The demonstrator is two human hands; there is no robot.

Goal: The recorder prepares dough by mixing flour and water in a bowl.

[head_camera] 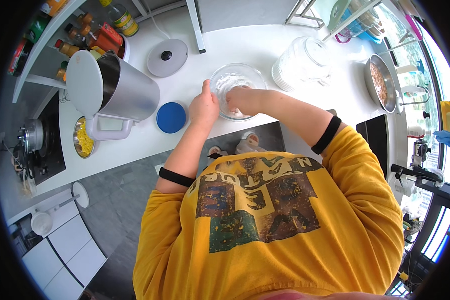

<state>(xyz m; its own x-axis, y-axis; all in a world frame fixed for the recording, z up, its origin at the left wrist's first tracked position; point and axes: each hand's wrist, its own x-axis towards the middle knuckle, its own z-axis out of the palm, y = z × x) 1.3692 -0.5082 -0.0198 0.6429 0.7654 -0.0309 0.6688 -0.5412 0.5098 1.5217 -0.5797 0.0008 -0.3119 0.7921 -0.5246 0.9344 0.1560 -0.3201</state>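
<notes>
A clear glass bowl (260,77) sits on the white countertop in front of me, with white flour-like powder coating its inside. My left hand (204,108) holds the bowl's left rim, thumb pointing up along the glass. Inside the bowl, my right hand (245,100) has its fingers curled down into a pale, lumpy dough (235,112); the fingertips are partly hidden. Left of my left hand lies a round blue lid (171,117). Beyond the bowl to the right is a large clear ribbed jar (285,73).
A tall steel pitcher (135,88) with its lid raised stands left, beside a metal bowl of yellow food (84,140). Behind are a grey lid with black knob (176,60) and a bottle rack (41,45). A steel pan (371,80) of brownish food is far right.
</notes>
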